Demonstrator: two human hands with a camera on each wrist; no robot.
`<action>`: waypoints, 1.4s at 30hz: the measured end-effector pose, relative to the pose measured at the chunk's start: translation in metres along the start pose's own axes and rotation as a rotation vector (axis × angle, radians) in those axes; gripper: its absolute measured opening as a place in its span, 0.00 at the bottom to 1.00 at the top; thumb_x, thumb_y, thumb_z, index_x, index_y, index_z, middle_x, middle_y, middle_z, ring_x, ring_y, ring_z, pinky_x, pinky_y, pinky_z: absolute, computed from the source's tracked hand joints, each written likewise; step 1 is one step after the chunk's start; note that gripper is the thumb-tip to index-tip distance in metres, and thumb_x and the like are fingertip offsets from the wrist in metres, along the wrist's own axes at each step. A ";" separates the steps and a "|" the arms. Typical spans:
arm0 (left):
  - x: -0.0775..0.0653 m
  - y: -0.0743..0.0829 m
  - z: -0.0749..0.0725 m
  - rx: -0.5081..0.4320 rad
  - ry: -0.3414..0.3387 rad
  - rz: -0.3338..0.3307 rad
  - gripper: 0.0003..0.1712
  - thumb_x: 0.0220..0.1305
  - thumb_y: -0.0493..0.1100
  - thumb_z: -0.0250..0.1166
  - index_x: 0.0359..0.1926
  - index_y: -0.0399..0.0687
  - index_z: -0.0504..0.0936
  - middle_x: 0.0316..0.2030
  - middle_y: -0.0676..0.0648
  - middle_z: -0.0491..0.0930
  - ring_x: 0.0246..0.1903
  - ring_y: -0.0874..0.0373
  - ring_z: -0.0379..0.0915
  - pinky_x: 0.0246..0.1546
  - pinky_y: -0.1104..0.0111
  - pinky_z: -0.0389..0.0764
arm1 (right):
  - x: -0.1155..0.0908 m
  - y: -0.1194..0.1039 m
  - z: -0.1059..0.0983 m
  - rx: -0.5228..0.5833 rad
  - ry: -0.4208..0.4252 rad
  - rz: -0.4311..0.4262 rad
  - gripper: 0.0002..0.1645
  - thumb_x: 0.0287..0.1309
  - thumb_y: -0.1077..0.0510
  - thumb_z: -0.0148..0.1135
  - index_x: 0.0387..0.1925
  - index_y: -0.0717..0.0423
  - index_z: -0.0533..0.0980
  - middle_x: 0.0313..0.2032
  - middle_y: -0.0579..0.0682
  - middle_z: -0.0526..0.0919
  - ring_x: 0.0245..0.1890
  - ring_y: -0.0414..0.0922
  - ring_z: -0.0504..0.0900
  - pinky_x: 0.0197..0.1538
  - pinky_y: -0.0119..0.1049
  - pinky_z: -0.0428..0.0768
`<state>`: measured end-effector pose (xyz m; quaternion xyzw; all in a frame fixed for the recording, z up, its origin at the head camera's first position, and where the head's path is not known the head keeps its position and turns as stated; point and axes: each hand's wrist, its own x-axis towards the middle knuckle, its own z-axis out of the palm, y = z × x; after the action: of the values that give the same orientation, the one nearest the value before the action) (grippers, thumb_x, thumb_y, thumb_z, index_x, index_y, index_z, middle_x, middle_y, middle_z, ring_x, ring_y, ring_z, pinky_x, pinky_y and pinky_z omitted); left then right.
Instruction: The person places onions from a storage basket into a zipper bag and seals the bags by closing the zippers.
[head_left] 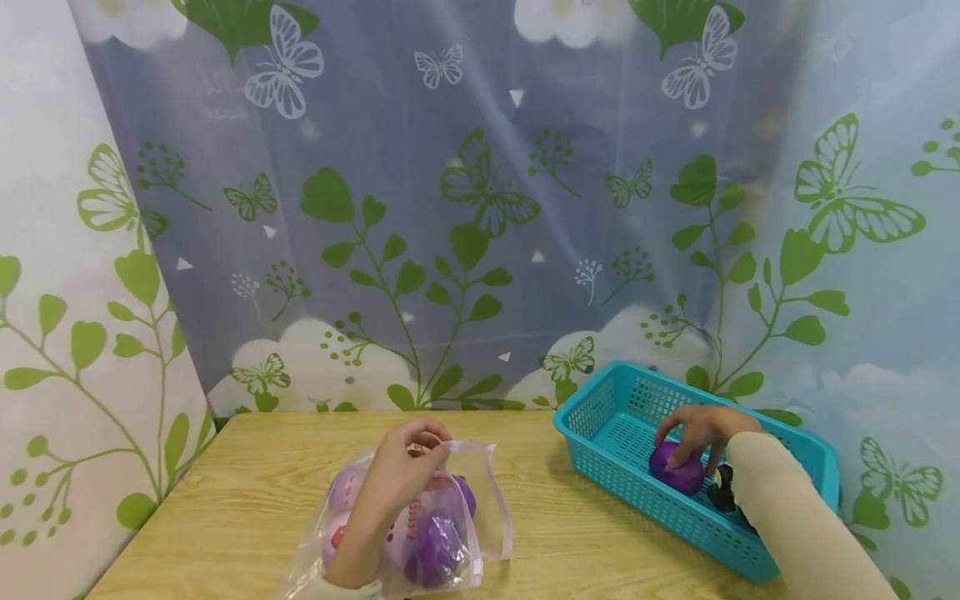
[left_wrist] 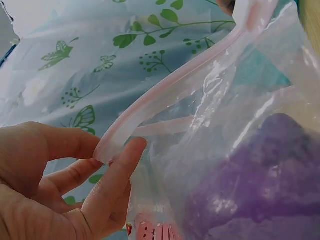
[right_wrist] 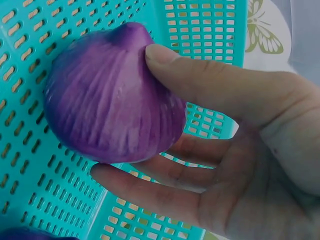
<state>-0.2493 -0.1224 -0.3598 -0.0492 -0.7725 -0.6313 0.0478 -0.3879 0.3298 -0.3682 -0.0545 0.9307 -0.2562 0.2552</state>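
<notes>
A purple toy onion point(right_wrist: 115, 100) is between the thumb and fingers of my right hand point(head_left: 697, 429), inside the turquoise basket point(head_left: 637, 492). Beside that hand lies a dark, nearly black object point(head_left: 722, 490), partly covered by the wrist. My left hand point(left_wrist: 75, 185) pinches the pink-edged rim of a clear zip bag point(left_wrist: 220, 95), whose mouth gapes. Through the plastic I see a purple object point(head_left: 435, 550) and pale pink things with red lettering, their kinds unclear in the head view. The left forearm hides part of the bag.
Wood-grain tabletop point(head_left: 570, 542) lies between the bag and the basket. A curtain point(head_left: 480, 275) printed with butterflies and leaves hangs behind the table and along both sides. The basket's raised rim surrounds the right hand. Another purple thing point(right_wrist: 35, 234) shows in the right wrist view's lower corner.
</notes>
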 end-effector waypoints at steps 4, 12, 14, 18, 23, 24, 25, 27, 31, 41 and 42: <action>0.001 0.000 0.001 0.002 -0.002 0.004 0.06 0.67 0.31 0.64 0.44 0.37 0.82 0.42 0.40 0.78 0.29 0.53 0.77 0.31 0.62 0.93 | 0.002 0.000 0.001 -0.006 0.001 -0.008 0.32 0.59 0.61 0.74 0.64 0.56 0.76 0.69 0.75 0.58 0.49 0.53 0.83 0.44 0.51 0.93; 0.001 0.001 0.001 0.015 -0.031 -0.005 0.06 0.66 0.30 0.63 0.44 0.37 0.82 0.41 0.40 0.77 0.30 0.53 0.77 0.33 0.62 0.94 | 0.003 0.002 -0.002 -0.015 0.014 -0.028 0.30 0.54 0.64 0.76 0.59 0.53 0.78 0.71 0.73 0.56 0.47 0.54 0.82 0.40 0.50 0.93; 0.002 0.000 0.001 0.018 -0.039 -0.011 0.06 0.67 0.31 0.63 0.44 0.37 0.82 0.41 0.41 0.77 0.31 0.53 0.77 0.34 0.62 0.94 | 0.003 0.002 -0.004 -0.011 0.012 -0.040 0.29 0.54 0.65 0.76 0.58 0.53 0.79 0.69 0.73 0.57 0.46 0.55 0.82 0.40 0.50 0.93; 0.003 -0.001 0.000 0.016 -0.048 -0.018 0.06 0.67 0.32 0.63 0.44 0.38 0.82 0.41 0.41 0.77 0.33 0.53 0.78 0.35 0.62 0.94 | 0.000 -0.003 -0.012 0.000 0.005 -0.070 0.30 0.54 0.66 0.75 0.59 0.54 0.77 0.62 0.72 0.66 0.48 0.56 0.81 0.41 0.51 0.93; 0.004 -0.001 0.000 0.018 -0.041 -0.022 0.06 0.67 0.31 0.63 0.43 0.38 0.82 0.42 0.40 0.77 0.33 0.53 0.79 0.35 0.62 0.94 | -0.006 -0.014 -0.022 0.011 0.012 -0.158 0.33 0.56 0.64 0.75 0.63 0.59 0.75 0.55 0.70 0.75 0.50 0.58 0.82 0.41 0.52 0.93; 0.004 -0.001 0.000 0.017 -0.039 -0.023 0.06 0.67 0.31 0.63 0.43 0.38 0.82 0.42 0.40 0.77 0.33 0.53 0.79 0.35 0.62 0.94 | -0.008 -0.017 -0.024 0.010 0.022 -0.173 0.33 0.56 0.63 0.75 0.63 0.59 0.75 0.55 0.70 0.76 0.50 0.58 0.82 0.41 0.51 0.93; 0.004 -0.001 0.000 0.015 -0.037 -0.024 0.06 0.67 0.31 0.63 0.43 0.38 0.82 0.42 0.40 0.77 0.33 0.53 0.79 0.35 0.62 0.94 | -0.009 -0.020 -0.026 0.005 0.031 -0.194 0.33 0.56 0.62 0.75 0.63 0.59 0.75 0.54 0.71 0.76 0.50 0.58 0.82 0.40 0.51 0.94; 0.004 0.000 -0.001 0.010 -0.033 -0.025 0.06 0.67 0.31 0.63 0.44 0.38 0.82 0.43 0.40 0.77 0.33 0.53 0.79 0.35 0.62 0.94 | -0.011 -0.025 -0.027 0.005 0.052 -0.220 0.32 0.57 0.61 0.75 0.63 0.59 0.75 0.54 0.71 0.76 0.50 0.59 0.82 0.40 0.50 0.94; 0.004 0.000 -0.002 0.002 -0.023 -0.024 0.06 0.67 0.30 0.62 0.44 0.38 0.82 0.43 0.40 0.77 0.33 0.52 0.78 0.35 0.62 0.94 | -0.015 -0.036 -0.029 -0.002 0.086 -0.277 0.33 0.58 0.60 0.75 0.64 0.60 0.74 0.55 0.73 0.75 0.50 0.60 0.82 0.40 0.49 0.94; 0.006 -0.003 0.000 -0.021 0.021 -0.013 0.07 0.70 0.32 0.62 0.46 0.37 0.82 0.43 0.40 0.77 0.32 0.52 0.79 0.35 0.64 0.94 | -0.031 -0.075 -0.021 -0.085 0.174 -0.459 0.31 0.57 0.59 0.75 0.61 0.63 0.76 0.52 0.71 0.79 0.48 0.56 0.84 0.39 0.43 0.93; 0.006 -0.004 0.000 -0.027 0.027 -0.010 0.07 0.70 0.32 0.62 0.47 0.37 0.81 0.43 0.40 0.76 0.32 0.52 0.79 0.35 0.64 0.94 | -0.032 -0.079 -0.019 -0.095 0.185 -0.468 0.30 0.57 0.58 0.75 0.60 0.61 0.77 0.51 0.69 0.80 0.48 0.55 0.84 0.38 0.42 0.93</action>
<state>-0.2556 -0.1228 -0.3628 -0.0374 -0.7633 -0.6426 0.0542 -0.3726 0.2776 -0.2999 -0.2565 0.9232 -0.2682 0.0999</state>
